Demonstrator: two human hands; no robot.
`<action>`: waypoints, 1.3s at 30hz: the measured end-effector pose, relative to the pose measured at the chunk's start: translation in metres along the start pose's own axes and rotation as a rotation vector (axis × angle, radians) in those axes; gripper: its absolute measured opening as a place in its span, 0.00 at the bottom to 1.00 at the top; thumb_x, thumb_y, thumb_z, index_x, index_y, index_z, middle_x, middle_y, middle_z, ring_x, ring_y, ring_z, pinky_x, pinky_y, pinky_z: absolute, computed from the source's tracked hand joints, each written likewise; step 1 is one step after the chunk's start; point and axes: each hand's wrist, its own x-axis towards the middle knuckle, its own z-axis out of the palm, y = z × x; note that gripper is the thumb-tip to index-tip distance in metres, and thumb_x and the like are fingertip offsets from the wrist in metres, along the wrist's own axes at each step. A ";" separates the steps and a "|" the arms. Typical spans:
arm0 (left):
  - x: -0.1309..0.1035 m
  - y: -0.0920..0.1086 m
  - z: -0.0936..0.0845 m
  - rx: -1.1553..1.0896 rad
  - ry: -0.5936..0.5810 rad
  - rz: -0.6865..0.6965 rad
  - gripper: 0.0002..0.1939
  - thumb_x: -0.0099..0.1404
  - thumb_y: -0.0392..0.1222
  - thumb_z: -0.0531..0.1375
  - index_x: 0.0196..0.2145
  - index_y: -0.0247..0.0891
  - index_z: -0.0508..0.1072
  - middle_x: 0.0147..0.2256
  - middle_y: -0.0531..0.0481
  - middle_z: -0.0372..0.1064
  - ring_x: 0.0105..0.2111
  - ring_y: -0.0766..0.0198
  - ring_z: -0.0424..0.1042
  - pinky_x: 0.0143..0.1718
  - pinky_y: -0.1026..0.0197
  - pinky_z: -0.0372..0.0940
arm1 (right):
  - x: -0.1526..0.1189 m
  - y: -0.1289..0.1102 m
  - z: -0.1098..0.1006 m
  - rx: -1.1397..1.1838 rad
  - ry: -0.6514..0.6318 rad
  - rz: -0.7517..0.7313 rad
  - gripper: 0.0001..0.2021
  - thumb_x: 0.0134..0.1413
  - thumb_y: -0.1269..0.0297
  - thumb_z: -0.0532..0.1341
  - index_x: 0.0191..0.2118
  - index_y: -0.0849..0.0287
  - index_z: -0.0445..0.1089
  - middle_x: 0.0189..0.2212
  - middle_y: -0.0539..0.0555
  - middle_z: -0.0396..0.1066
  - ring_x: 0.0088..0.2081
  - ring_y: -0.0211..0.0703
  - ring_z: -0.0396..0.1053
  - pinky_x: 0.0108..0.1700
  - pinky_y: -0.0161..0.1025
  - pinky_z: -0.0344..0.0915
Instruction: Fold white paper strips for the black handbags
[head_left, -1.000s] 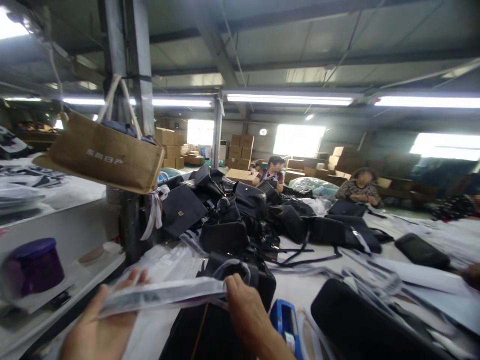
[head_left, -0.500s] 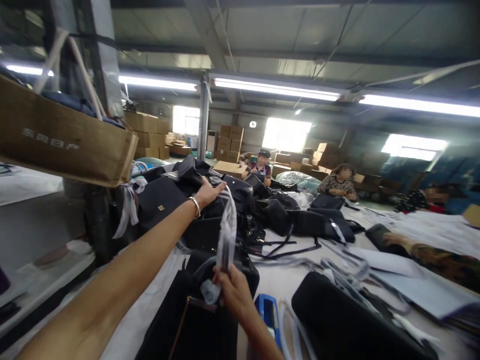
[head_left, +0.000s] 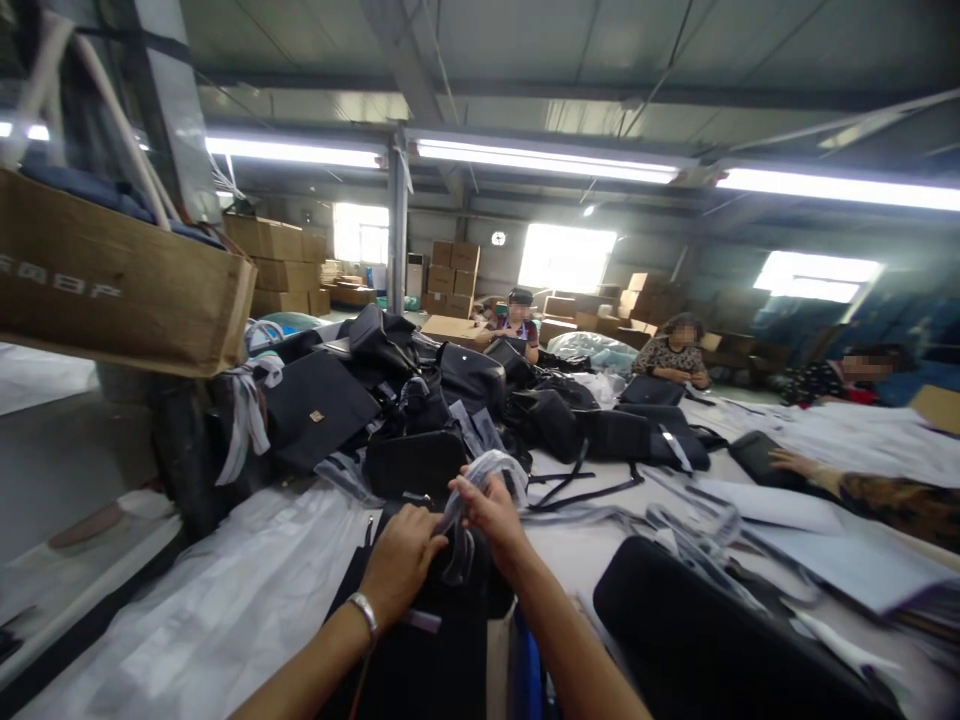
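Note:
A strap in clear plastic wrap (head_left: pixel 501 466) is looped over my right hand (head_left: pixel 491 508), whose fingers are closed on it. Left of it, my left hand (head_left: pixel 401 560), with a silver bracelet at the wrist, is closed on the lower end of the same strap. Both hands are above a black bag (head_left: pixel 442 660) in front of me. Part of the bag is hidden under my hands and forearms.
Black bags (head_left: pixel 472 380) are piled beyond my hands. A black padded piece (head_left: pixel 675 630) lies at the right front, near loose wrapped straps. A brown tote (head_left: pixel 120 270) hangs at the left. Another person's hand (head_left: pixel 806 465) rests at the far right.
My left hand has come back from the pile, down to beside my right hand. My right hand has risen, and the strap, stretched upward before, is now bunched between both hands.

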 end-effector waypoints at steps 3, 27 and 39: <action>-0.006 -0.012 0.002 0.092 0.054 0.007 0.13 0.69 0.39 0.50 0.40 0.39 0.75 0.36 0.44 0.70 0.42 0.50 0.66 0.46 0.49 0.62 | -0.021 0.007 -0.007 -0.066 -0.112 0.039 0.26 0.44 0.57 0.69 0.48 0.60 0.63 0.31 0.48 0.69 0.23 0.33 0.65 0.21 0.29 0.64; -0.132 -0.066 -0.059 0.103 0.102 -0.273 0.20 0.70 0.39 0.50 0.58 0.38 0.63 0.56 0.42 0.62 0.56 0.55 0.62 0.59 0.52 0.57 | -0.050 0.025 -0.038 -0.821 0.178 0.084 0.32 0.50 0.48 0.61 0.56 0.64 0.62 0.48 0.66 0.71 0.31 0.50 0.73 0.31 0.43 0.69; -0.306 -0.036 -0.024 -0.306 0.050 -0.853 0.17 0.66 0.38 0.49 0.49 0.39 0.71 0.43 0.49 0.76 0.34 0.66 0.77 0.32 0.67 0.69 | -0.229 0.153 0.075 -1.016 -0.563 -0.418 0.21 0.62 0.56 0.51 0.56 0.62 0.60 0.46 0.64 0.73 0.42 0.50 0.77 0.38 0.39 0.75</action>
